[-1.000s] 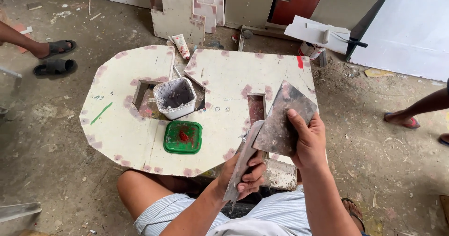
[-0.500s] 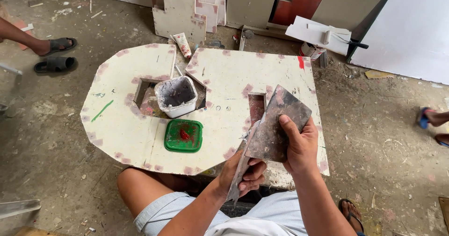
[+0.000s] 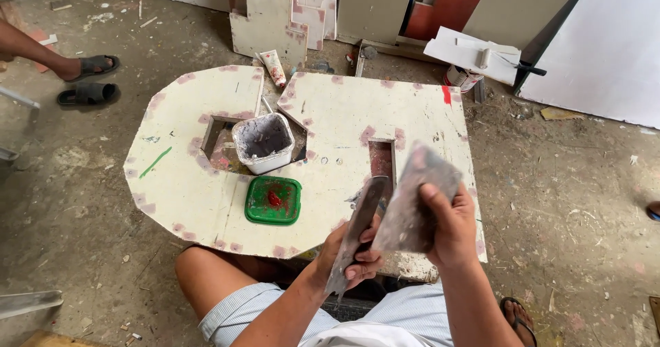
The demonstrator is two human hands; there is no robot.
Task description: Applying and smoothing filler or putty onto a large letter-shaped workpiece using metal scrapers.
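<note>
My right hand grips a broad grey putty scraper, its smeared blade tilted up and to the left. My left hand holds a narrower putty knife, edge-on, its blade touching the scraper's lower edge. Both hands hover over the near right part of a cream cut-out board lying on the floor. A white tub of grey filler sits in a square hole in the board. A green lid with a red blob lies just in front of the tub.
A tube lies at the board's far edge. Panels lean against the back wall, with a white sheet and paint roller at right. Another person's sandalled feet stand at far left. My bare knee is below the board.
My right hand has drawn the scraper down and left, toward the putty knife, and tilted it. Someone's foot at the right edge has moved almost out of view.
</note>
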